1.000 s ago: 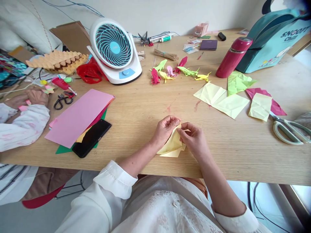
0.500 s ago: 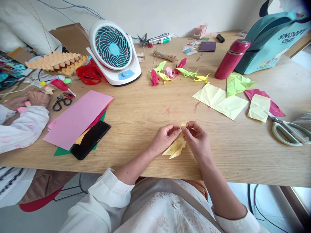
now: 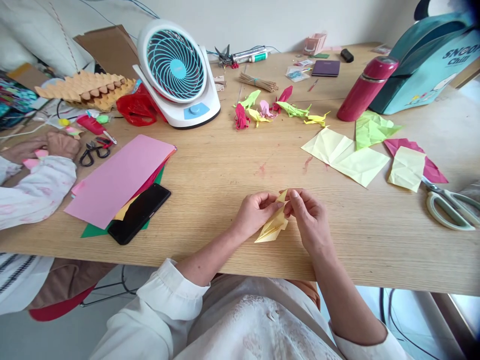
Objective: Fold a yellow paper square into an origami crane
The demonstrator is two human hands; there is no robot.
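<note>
The left hand point(image 3: 258, 215) pinches the yellow paper point(image 3: 273, 227) near the table's point(image 3: 210, 185) near edge, thumb on top, probably to steady it. The right hand point(image 3: 309, 217) curls at the paper's right side, perhaps to reach its folds; whether it grips, I cannot tell. Creased sheets point(image 3: 362, 165) lie right and figures point(image 3: 294, 110) far, likely leaving the hands room.

Yellow held paper point(image 3: 273, 229), pink sheet point(image 3: 123, 177), magenta flask point(image 3: 362, 95); co-worker's white sleeve point(image 3: 45, 187), apparently pink-flecked.
</note>
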